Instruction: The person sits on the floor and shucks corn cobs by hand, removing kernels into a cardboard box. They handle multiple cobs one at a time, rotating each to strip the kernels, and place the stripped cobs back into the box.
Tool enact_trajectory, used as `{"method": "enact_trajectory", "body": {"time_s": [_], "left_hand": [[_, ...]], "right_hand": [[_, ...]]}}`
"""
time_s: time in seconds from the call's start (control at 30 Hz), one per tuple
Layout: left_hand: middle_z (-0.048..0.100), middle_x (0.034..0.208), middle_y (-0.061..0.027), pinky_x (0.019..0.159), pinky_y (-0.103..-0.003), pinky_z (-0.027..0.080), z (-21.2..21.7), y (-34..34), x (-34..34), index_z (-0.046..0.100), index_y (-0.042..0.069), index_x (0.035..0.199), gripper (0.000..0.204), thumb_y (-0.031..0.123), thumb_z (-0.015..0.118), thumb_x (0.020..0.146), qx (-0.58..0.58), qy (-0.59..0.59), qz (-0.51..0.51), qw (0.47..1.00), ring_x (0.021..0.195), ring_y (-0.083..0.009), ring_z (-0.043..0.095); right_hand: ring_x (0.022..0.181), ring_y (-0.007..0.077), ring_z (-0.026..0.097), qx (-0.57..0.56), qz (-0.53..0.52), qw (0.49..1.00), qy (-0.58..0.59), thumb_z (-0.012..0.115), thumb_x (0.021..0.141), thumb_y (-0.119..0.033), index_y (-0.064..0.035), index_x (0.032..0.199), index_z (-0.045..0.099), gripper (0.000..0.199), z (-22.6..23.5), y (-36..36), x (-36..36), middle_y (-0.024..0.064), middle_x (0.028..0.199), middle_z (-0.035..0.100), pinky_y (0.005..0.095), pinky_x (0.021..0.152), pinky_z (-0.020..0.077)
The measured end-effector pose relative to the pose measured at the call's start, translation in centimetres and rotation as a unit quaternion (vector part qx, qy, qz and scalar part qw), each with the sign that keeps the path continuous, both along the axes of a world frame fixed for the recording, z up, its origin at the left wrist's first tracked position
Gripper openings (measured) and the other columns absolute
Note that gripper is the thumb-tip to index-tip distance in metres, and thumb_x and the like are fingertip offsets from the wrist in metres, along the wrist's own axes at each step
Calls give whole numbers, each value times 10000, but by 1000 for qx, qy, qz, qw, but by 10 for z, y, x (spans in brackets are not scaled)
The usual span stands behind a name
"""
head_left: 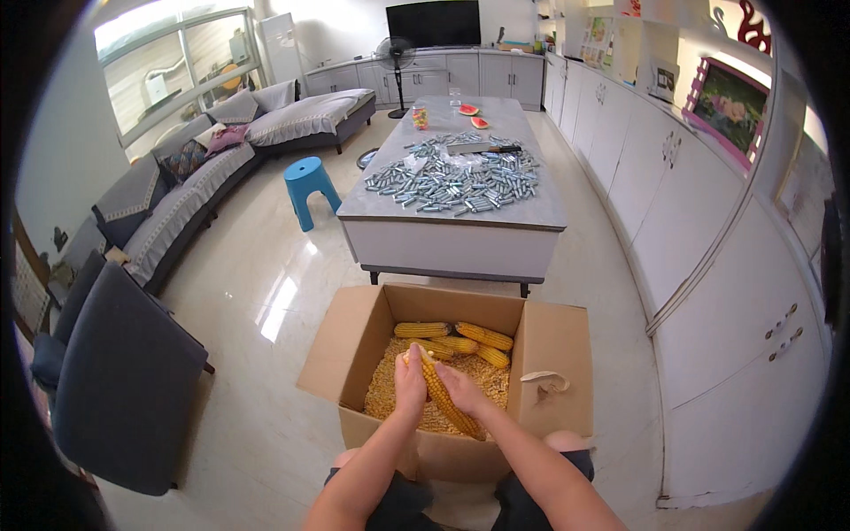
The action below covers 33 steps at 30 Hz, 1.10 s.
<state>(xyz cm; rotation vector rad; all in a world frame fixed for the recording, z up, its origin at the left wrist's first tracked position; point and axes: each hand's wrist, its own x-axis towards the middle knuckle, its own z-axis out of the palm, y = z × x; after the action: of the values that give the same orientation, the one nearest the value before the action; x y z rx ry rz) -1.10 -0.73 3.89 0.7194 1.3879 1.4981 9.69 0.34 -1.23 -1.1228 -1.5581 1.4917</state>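
An ear of yellow corn [452,409] slants between my two hands over an open cardboard box [357,354], its lower end toward me. My left hand [409,382] closes on the upper part of the ear; a small pale piece shows by its fingertips, too small to make out. Along the right side of the ear, my right hand [464,391] is wrapped with fingers partly hidden. Loose corn kernels [382,394] cover the inside of the box. Several whole ears of corn [483,334] lie on them at the far side.
Beyond the box stands a long table [372,212] with a heap of small metallic cylinders [460,181], a cleaver [482,149] and watermelon slices [469,110]. A blue stool [310,188] and grey chair [133,380] are left; white cabinets [699,265] line the right.
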Motion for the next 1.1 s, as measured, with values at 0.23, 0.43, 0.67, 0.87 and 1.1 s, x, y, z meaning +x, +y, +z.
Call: {"method": "enact_trajectory", "body": {"time_s": [0.23, 0.43, 0.67, 0.87, 1.1], "left_hand": [[509, 729, -33, 576, -263, 386, -1, 6, 0, 486, 17, 800, 346, 350, 519, 889, 33, 141, 19, 989, 664, -94, 450], [522, 738, -42, 595, -266, 393, -12, 14, 10, 500, -2, 838, 332, 325, 502, 897, 48, 117, 33, 991, 665, -106, 460], [527, 744, -47, 604, -266, 401, -31, 19, 11, 500, 2, 850, 335, 332, 489, 904, 59, 129, 28, 990, 672, -113, 469], [525, 736, -48, 597, -266, 397, -37, 23, -1, 500, 6, 824, 338, 335, 490, 903, 28, 109, 19, 993, 670, -108, 465], [522, 733, -49, 606, -261, 399, -24, 14, 6, 508, 6, 823, 327, 322, 496, 902, 14, 156, 1, 988, 671, -105, 464]], "right_hand": [[1134, 264, 478, 21, -49, 997, 57, 315, 932, -455, 23, 1206, 477, 574, -5, -2, -19, 194, 1188, 524, 313, 952, 347], [943, 324, 572, -63, -85, 994, -17, 302, 929, -456, 71, 1065, 549, 598, 23, -5, -7, 252, 922, 598, 351, 826, 407], [745, 291, 564, -121, -103, 984, -78, 294, 919, -494, 77, 875, 589, 644, 3, 7, -5, 224, 723, 571, 369, 725, 415], [767, 282, 559, -63, -151, 986, -19, 295, 897, -556, 66, 866, 600, 693, -7, 3, -17, 205, 766, 588, 379, 737, 411], [873, 320, 572, -93, -120, 988, -43, 300, 868, -611, 91, 891, 603, 764, -3, 5, -11, 268, 890, 595, 370, 792, 410]]}}
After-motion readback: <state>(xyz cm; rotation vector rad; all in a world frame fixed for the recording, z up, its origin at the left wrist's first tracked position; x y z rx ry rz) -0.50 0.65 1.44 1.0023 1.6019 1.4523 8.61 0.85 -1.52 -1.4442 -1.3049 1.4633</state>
